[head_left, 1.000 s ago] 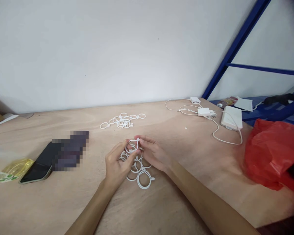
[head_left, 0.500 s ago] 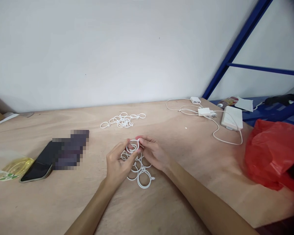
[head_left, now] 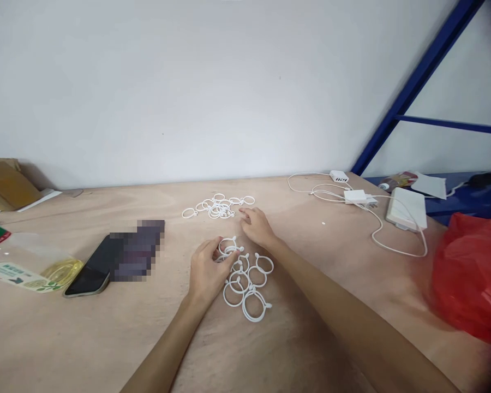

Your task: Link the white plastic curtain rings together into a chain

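Note:
My left hand (head_left: pixel 210 267) is closed in a pinch, thumb and fingers on a white ring with a small knob (head_left: pixel 228 239). Another ring or two may sit in the same grip; the overlap makes it hard to tell. Right below the fingers, a near cluster of similar white rings (head_left: pixel 252 320) lies overlapping on the wooden table. My right hand (head_left: pixel 258 226) stretches forward, fingers a little bent and apart, with nothing visible in them. Its fingertips are at the right edge of a farther pile of white rings (head_left: pixel 218 210).
At left lie a black phone (head_left: pixel 92 267), a clear plastic bag (head_left: pixel 28 254) and a cardboard box (head_left: pixel 10 183). White chargers (head_left: pixel 354 197) with cables and a white box (head_left: pixel 407 209) are at right, near a red plastic bag (head_left: pixel 470 278). A blue metal frame (head_left: pixel 417 82) rises behind.
My right hand has let go of the ring that both hands held and moved forward to the far pile. My left hand keeps its pinch. The view has shifted slightly left.

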A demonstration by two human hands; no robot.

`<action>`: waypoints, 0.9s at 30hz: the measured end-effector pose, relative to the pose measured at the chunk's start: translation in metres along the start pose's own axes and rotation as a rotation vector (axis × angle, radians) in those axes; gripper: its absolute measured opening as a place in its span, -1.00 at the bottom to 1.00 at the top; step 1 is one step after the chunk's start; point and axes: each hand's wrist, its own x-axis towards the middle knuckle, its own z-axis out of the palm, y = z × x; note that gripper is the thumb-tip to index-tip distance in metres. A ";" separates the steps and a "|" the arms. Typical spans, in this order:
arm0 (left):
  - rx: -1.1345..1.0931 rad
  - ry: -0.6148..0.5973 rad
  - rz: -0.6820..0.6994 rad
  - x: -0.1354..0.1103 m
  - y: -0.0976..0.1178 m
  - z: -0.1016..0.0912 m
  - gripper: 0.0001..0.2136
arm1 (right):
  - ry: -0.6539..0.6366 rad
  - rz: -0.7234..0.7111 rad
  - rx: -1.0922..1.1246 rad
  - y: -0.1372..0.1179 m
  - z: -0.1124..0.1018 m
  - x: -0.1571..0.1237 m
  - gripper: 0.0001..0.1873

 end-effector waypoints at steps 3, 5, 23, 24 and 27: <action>0.176 0.007 -0.003 -0.001 0.003 -0.001 -0.72 | -0.019 -0.003 -0.113 -0.008 0.010 0.011 -0.66; 0.255 0.003 0.004 -0.002 0.004 -0.002 -0.72 | -0.012 0.010 -0.163 -0.013 0.016 0.015 -0.69; 0.207 -0.056 -0.008 -0.002 0.006 0.001 -0.70 | 0.165 0.005 -0.109 0.015 -0.056 -0.024 -0.79; 0.185 -0.048 0.000 -0.002 0.005 0.002 -0.71 | 0.177 0.015 -0.010 0.014 -0.056 -0.026 -0.79; 0.059 -0.027 0.048 -0.001 0.003 0.002 -0.68 | 0.073 0.046 0.377 0.008 -0.053 -0.038 -0.75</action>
